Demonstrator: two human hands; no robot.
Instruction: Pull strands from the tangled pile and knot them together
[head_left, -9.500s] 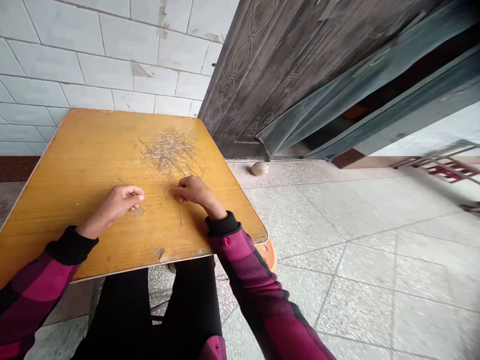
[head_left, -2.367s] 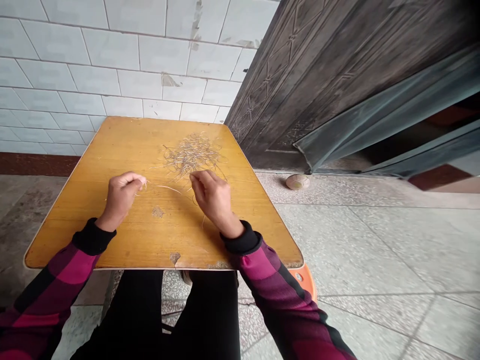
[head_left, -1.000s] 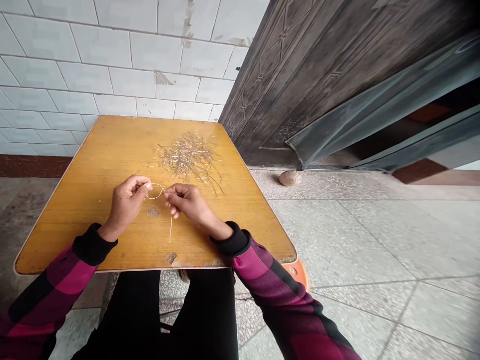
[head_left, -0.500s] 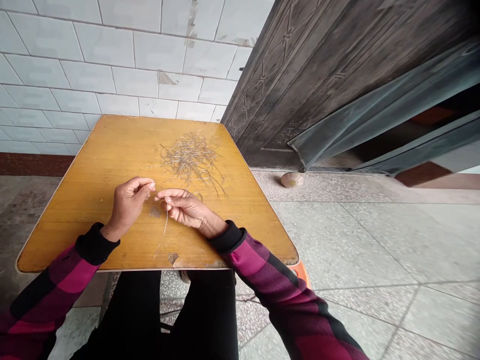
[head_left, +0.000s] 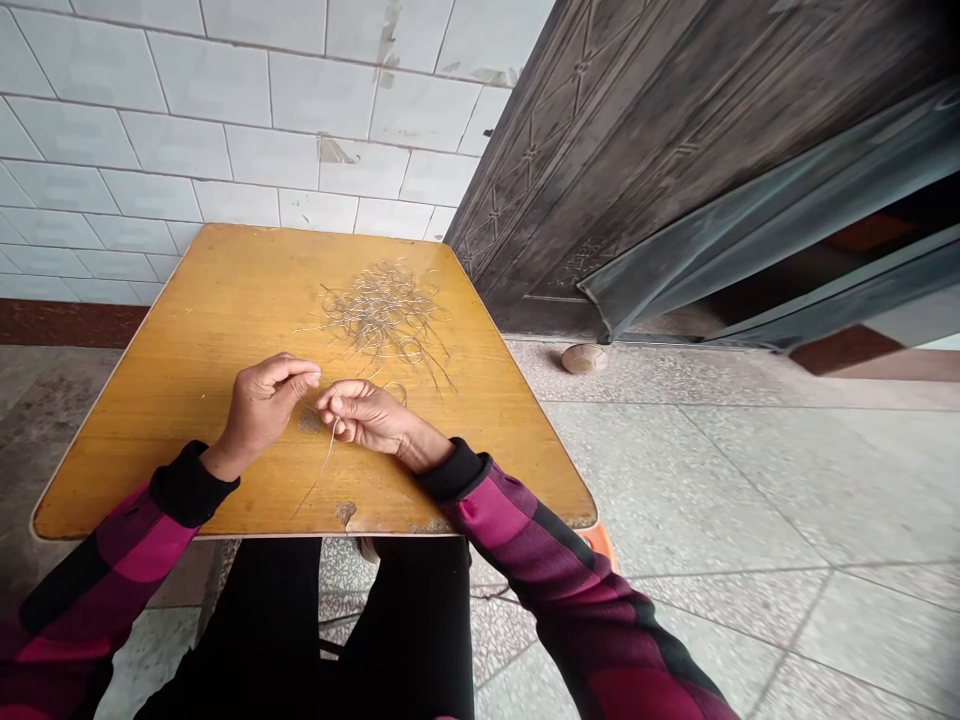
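Over one table [head_left: 217, 310], the right hand [head_left: 371, 415] pinches at least one wire [head_left: 328, 455] — the left hand [head_left: 259, 405] pinched too, contents unclear.

Right fingers [head_left: 330, 403] hide part of a strand [head_left: 328, 460]; the door [head_left: 592, 150] is cropped.

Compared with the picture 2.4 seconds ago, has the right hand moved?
Yes: judged against the worn patch on the table, the right hand has moved left and toward the camera, away from the pile of thin strands.
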